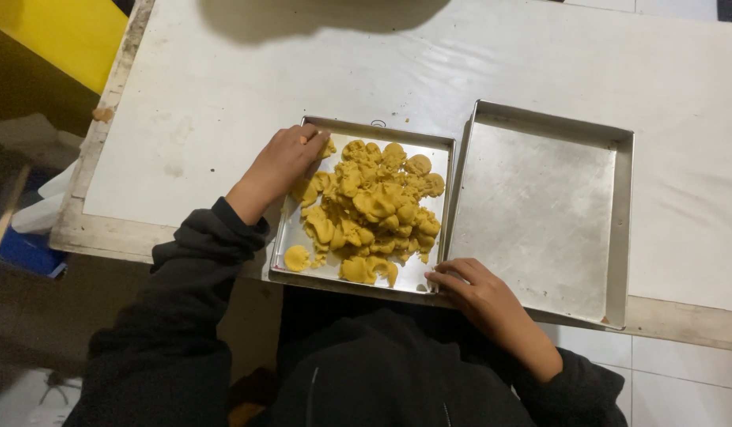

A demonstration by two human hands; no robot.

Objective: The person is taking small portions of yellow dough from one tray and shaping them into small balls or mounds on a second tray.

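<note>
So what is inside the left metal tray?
The left tray holds a heap of yellow dough pieces, with one flat round apart near the front corner. The left hand covers the back corner; whatever lies under it is hidden.

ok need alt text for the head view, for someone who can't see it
Seen from above, a person's left hand reaches into a metal tray heaped with yellow dough pieces, while the right hand rests on that tray's near corner. An empty metal tray sits beside it on a white table.
</note>
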